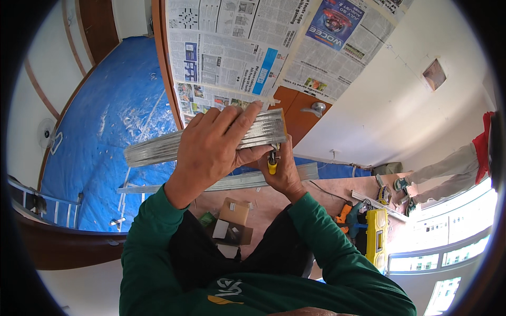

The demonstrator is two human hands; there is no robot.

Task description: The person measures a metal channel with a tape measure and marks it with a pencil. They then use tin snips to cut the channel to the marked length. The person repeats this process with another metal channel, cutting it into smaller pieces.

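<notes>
A ribbed, silvery metal channel point(153, 150) runs across the middle in front of me, its right end raised near the door. My left hand point(213, 139) grips it from above, fingers over the far edge and thumb on the near side. Just under that right end, my right hand point(284, 171) is closed around yellow-handled snips point(272, 166). Their metal part meets the channel's near edge; the jaws are largely hidden. Below both hands lies a second long metal channel point(240, 182).
A brown door point(303, 113) covered with newspaper point(221, 52) stands ahead. Blue sheeting point(116, 100) covers the left floor, with a ladder point(63, 210) nearby. Cardboard boxes point(234, 211) sit between my legs. An orange power tool point(343, 212), a yellow toolbox point(376, 237) and another person point(448, 168) are at right.
</notes>
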